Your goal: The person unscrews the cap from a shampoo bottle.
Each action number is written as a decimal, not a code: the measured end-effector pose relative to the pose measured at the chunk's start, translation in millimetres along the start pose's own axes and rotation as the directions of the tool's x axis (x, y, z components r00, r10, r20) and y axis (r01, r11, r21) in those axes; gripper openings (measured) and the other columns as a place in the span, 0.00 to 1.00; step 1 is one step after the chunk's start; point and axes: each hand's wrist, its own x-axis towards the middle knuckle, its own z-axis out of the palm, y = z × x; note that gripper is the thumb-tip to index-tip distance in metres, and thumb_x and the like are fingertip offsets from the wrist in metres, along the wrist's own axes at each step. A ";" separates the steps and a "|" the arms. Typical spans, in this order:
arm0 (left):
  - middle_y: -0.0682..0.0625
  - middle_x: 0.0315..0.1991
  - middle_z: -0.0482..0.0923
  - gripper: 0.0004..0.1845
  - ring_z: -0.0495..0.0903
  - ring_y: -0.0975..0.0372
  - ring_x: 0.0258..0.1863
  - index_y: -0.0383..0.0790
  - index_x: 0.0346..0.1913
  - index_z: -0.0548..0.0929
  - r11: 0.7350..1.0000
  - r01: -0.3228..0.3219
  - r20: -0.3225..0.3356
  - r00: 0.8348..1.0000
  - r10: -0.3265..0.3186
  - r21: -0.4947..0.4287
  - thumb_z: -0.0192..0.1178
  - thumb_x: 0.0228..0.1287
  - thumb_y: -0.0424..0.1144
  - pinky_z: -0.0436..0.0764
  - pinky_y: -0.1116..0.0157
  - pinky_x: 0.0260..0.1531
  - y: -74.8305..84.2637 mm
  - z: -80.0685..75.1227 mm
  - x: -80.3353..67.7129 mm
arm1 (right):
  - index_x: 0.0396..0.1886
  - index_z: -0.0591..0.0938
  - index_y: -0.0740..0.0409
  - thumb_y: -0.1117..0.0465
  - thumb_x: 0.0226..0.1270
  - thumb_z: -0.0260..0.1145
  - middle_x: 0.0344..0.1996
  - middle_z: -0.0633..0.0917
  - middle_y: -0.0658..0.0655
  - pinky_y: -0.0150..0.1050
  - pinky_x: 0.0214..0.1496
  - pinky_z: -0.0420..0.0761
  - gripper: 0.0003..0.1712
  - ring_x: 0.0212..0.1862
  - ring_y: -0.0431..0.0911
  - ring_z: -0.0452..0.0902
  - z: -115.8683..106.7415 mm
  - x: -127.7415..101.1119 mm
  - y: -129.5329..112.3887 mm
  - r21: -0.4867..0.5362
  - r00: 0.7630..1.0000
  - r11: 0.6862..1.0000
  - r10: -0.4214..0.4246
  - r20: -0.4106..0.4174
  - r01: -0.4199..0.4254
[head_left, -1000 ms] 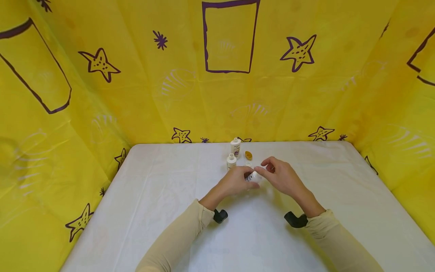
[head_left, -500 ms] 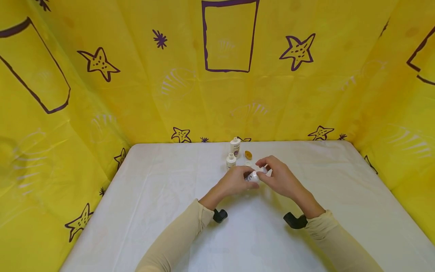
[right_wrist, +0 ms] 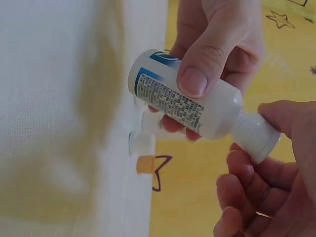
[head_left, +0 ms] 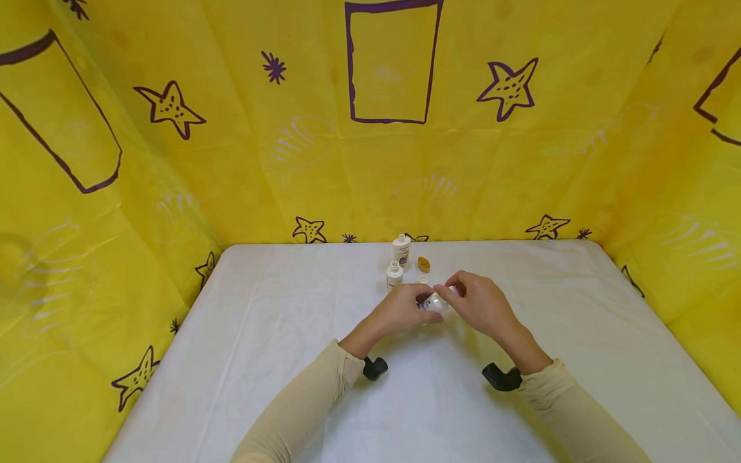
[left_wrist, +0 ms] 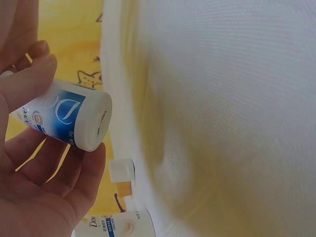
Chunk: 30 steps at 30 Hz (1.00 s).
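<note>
The left hand (head_left: 399,310) curls its fingers around a small white bottle (right_wrist: 185,101). The right hand (head_left: 480,303) pinches the bottle's cap (right_wrist: 256,137) with its fingertips.

The held bottle (right_wrist: 187,101) is white with a blue label, its cap (right_wrist: 256,136) white, the table cover (head_left: 278,360) white, the backdrop (head_left: 231,141) yellow with purple stars.

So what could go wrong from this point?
The left hand holds the small bottle tilted on its side while the right hand pinches its cap; if the cap comes off, contents may spill onto the white table. The two bottles standing nearby could be knocked over.
</note>
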 end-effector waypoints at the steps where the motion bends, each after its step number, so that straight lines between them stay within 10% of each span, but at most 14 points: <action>1: 0.58 0.40 0.85 0.20 0.78 0.68 0.37 0.50 0.53 0.86 1.000 0.001 0.003 1.000 -0.001 -0.001 0.75 0.58 0.48 0.77 0.72 0.39 0.2 -0.2 0.0 | 0.39 0.86 0.58 0.47 0.70 0.68 0.25 0.81 0.52 0.37 0.32 0.71 0.17 0.27 0.44 0.71 0.1 0.0 -0.1 0.003 1.000 1.000 -0.010 -0.004 0.010; 11: 0.58 0.39 0.84 0.17 0.77 0.66 0.37 0.49 0.49 0.86 0.999 0.024 -0.001 1.000 -0.024 -0.022 0.75 0.59 0.48 0.77 0.70 0.40 -3.6 -4.7 -1.5 | 0.49 0.86 0.59 0.57 0.72 0.68 0.36 0.82 0.55 0.34 0.36 0.77 0.13 0.35 0.44 0.75 -1.3 -1.5 -0.6 0.057 0.988 0.989 -0.134 -0.079 0.139; 18: 0.59 0.46 0.86 0.21 0.78 0.66 0.42 0.51 0.54 0.86 0.998 0.038 -0.023 0.999 -0.039 -0.046 0.75 0.59 0.48 0.79 0.68 0.47 -12.3 -9.4 -6.1 | 0.52 0.87 0.57 0.54 0.78 0.61 0.32 0.80 0.54 0.34 0.33 0.72 0.15 0.32 0.43 0.69 -1.8 -2.4 1.7 0.080 0.990 0.990 -0.112 -0.082 0.119; 30: 0.54 0.42 0.85 0.22 0.79 0.62 0.42 0.47 0.52 0.85 0.991 0.094 -0.094 0.990 -0.102 -0.091 0.77 0.55 0.43 0.79 0.65 0.46 -22.5 -26.6 -23.1 | 0.46 0.86 0.57 0.55 0.62 0.76 0.39 0.89 0.55 0.41 0.45 0.79 0.17 0.41 0.48 0.80 10.5 1.8 3.0 0.111 0.999 0.992 -0.052 -0.012 0.053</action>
